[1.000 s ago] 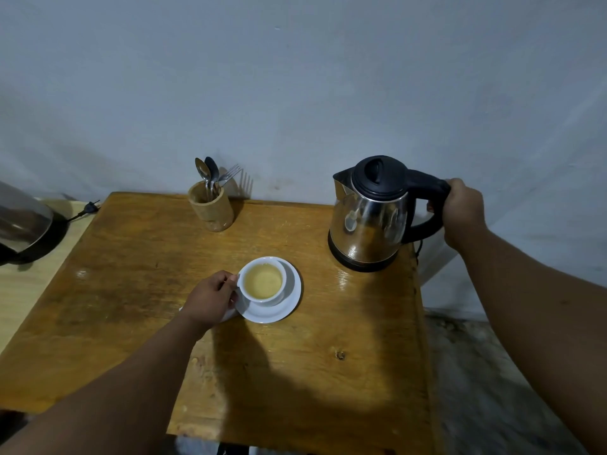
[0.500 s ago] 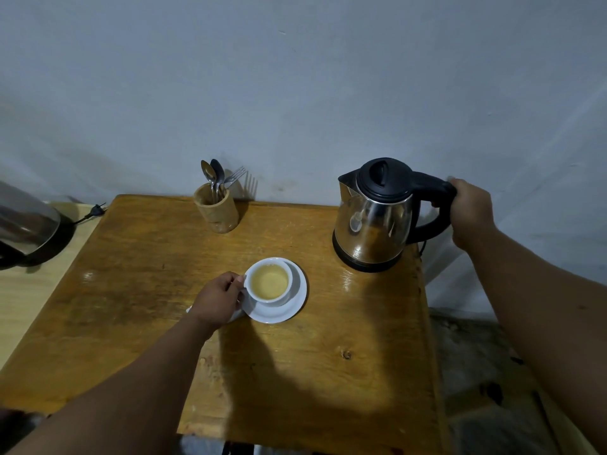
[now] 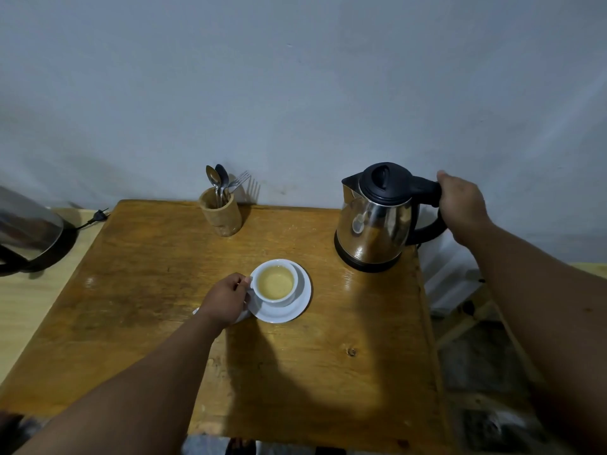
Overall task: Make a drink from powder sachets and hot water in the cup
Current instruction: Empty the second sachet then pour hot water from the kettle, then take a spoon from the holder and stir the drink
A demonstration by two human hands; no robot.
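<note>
Cup: the white cup [image 3: 276, 284] sits upright on the white saucer [image 3: 295, 308], near the middle of the wooden table [image 3: 157, 290]; it holds a pale yellowish liquid.
Left hand: the left hand [image 3: 226, 298] lies just left of the cup, its grip closed on the cup's side where the handle would be, though the handle itself is hidden by the fingers.
White scrap: something small and white [image 3: 196, 311] peeks out from under the left hand; too little of it shows to say what it is.
Kettle: the steel kettle [image 3: 376, 224] with a black lid stands upright, behind and to the right of the cup, well apart from it, close to the table's right edge.
Right hand: the right hand [image 3: 461, 203] is at the kettle's black handle, its grip wrapped around the top of it.
Cutlery holder: a wooden holder [image 3: 221, 213] with spoons and a fork stands behind and left of the cup, by the wall.
Second kettle: another metal kettle [image 3: 26, 229] shows at the far left of the cup, off this table, partly cut by the picture's edge.
</note>
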